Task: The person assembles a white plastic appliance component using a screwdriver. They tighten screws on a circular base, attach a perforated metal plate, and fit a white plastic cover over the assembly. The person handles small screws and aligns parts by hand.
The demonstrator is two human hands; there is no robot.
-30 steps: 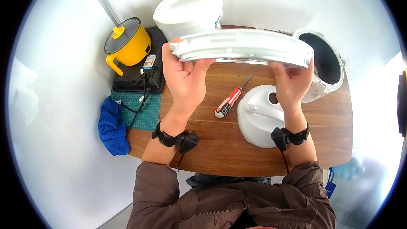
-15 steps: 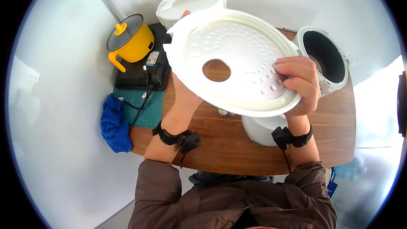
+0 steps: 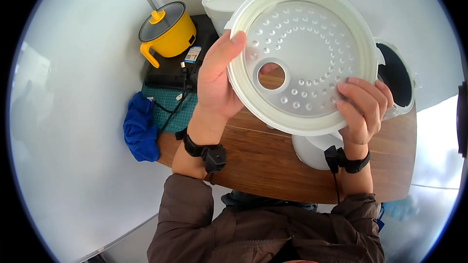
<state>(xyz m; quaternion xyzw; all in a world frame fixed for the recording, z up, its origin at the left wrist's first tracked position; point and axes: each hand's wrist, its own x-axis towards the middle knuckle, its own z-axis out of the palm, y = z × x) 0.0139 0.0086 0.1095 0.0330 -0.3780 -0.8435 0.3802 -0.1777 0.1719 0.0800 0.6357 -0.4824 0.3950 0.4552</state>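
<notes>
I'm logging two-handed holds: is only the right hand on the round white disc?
No, the left hand grasps the white disc at its left edge, while the right hand holds its lower right.

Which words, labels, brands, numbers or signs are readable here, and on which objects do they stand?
None are readable.
Label on the black device: too small and blurred.
Green mat: no readable marks.
White round part in left hand and right hand: no visible text.

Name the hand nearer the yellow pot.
Left. The left hand, on the left rim of the white disc, is right of the yellow pot; the right hand, on the disc's lower right, is farther right.
</notes>
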